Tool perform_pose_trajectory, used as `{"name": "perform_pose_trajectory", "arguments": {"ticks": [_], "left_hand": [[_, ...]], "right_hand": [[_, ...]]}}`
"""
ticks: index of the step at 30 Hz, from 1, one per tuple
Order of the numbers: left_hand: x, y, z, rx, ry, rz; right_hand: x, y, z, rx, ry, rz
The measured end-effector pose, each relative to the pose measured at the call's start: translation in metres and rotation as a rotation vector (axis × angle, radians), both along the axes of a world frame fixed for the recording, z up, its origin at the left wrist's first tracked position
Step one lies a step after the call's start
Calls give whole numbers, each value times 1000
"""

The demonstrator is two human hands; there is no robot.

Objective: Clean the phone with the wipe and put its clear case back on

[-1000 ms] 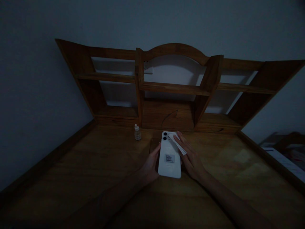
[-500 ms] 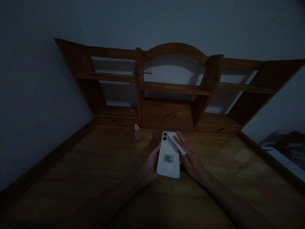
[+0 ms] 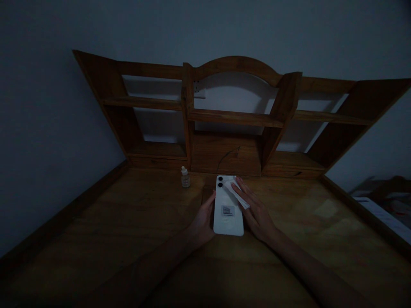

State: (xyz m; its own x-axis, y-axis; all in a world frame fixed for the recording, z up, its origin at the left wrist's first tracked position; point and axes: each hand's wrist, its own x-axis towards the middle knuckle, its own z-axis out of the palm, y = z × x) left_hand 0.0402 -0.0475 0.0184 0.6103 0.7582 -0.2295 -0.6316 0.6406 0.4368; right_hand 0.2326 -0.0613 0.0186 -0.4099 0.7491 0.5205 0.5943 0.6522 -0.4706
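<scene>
A white smartphone (image 3: 227, 222) is held with its back up, two dark camera lenses at its top left and a printed label on its lower half. Its left edge lies in the grip of my left hand (image 3: 203, 220), thumb along the side. My right hand (image 3: 257, 211) is closed on a folded white wipe (image 3: 239, 196), pressing it with the fingers against the phone's upper right. Part of the phone's back is hidden under the wipe. Behind and to the left, a small clear bottle (image 3: 185, 179) with a white cap stands upright on the wooden desk (image 3: 144, 218).
A wooden shelf unit (image 3: 236, 118) with several compartments runs along the back of the desk. On the wall behind it is a power outlet (image 3: 199, 90). A dark flat thing (image 3: 208, 192) lies behind the phone. White and dark items (image 3: 383, 216) sit beyond the desk's right edge.
The phone has turned slightly, its lower end shifting right and its top a little left. My right hand and the wipe have moved slightly left on the phone's back.
</scene>
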Motion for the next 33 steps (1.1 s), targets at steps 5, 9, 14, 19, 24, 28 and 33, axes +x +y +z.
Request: {"name": "perform_pose_trajectory", "arguments": {"ticks": [5, 9, 14, 19, 24, 28, 33], "left_hand": [[1, -3, 7, 11, 13, 9], [1, -4, 12, -39, 45, 11], [-1, -2, 9, -69, 13, 57], [-6, -1, 10, -78, 18, 123], [-9, 0, 7, -59, 18, 174], [-9, 1, 5, -97, -21, 123], [-9, 2, 3, -153, -53, 90]], "right_hand": [[0, 1, -1, 11, 5, -8], [0, 1, -1, 19, 3, -1], [-2, 0, -1, 72, -24, 28], [-8, -2, -1, 157, -33, 107], [-6, -2, -1, 177, -75, 158], [-5, -2, -3, 108, -183, 197], [-9, -4, -1, 105, -295, 265]]}}
